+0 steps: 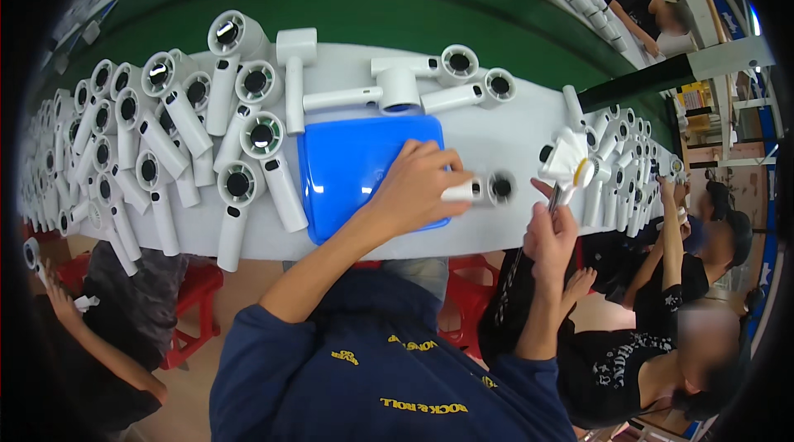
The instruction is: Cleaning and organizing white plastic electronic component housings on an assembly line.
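Note:
My left hand [418, 184] is closed around the handle of a white handheld fan [462, 191], above the right edge of a blue plastic tray [339, 169]. The fan's round dark-centred head points right and is blurred by motion. To the right, my right hand [552, 235] is raised, its fingers wrapped around the thin metallic stem of a tool with a flared white head and a yellow ring [569, 162]. Whether that head is bristle or cloth I cannot tell. The tool and the fan are apart.
Many white handheld fans [149, 169] crowd the table's left side; more [620, 161] stand at the right. Several lie behind the tray. A green strip [356, 12] runs along the far side. Co-workers sit left and right, near red stools [194, 318].

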A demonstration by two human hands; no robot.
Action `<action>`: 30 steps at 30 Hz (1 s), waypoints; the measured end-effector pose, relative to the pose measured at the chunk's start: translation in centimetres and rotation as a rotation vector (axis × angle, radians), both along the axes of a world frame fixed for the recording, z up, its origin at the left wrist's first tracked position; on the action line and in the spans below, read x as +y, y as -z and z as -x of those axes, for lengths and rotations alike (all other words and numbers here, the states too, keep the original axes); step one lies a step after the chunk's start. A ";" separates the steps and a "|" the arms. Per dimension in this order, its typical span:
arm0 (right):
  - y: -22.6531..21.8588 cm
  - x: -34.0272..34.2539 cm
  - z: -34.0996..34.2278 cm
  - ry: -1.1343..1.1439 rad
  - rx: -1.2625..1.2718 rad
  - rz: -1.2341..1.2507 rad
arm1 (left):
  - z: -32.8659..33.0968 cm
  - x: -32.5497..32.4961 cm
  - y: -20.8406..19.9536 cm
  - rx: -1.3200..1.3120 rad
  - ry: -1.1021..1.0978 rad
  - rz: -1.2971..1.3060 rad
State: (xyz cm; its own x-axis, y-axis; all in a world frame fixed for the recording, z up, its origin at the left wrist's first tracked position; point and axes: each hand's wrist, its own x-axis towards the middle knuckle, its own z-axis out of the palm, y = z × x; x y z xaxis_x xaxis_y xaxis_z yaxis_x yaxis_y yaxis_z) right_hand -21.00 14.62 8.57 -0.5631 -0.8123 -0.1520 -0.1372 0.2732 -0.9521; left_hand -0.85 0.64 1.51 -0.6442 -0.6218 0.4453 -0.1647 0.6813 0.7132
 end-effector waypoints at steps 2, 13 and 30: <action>1.9 1.2 -0.6 -0.025 -0.139 0.181 | -1.1 0.8 -0.7 0.089 0.157 -0.148; -0.4 3.2 -3.2 -0.378 -0.144 0.239 | -5.6 3.1 -1.9 0.239 0.323 -0.577; 0.1 4.9 -6.5 -0.361 -0.570 0.350 | -5.4 4.4 -3.8 0.445 0.271 -0.402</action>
State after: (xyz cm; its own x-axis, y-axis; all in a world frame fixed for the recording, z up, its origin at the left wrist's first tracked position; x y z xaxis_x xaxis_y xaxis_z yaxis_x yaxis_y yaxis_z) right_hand -14.47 19.54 8.46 -0.1651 -0.9855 -0.0389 0.3780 -0.0268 -0.9254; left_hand 4.55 5.05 5.34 -0.6094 -0.6366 0.4727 0.3452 0.3236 0.8810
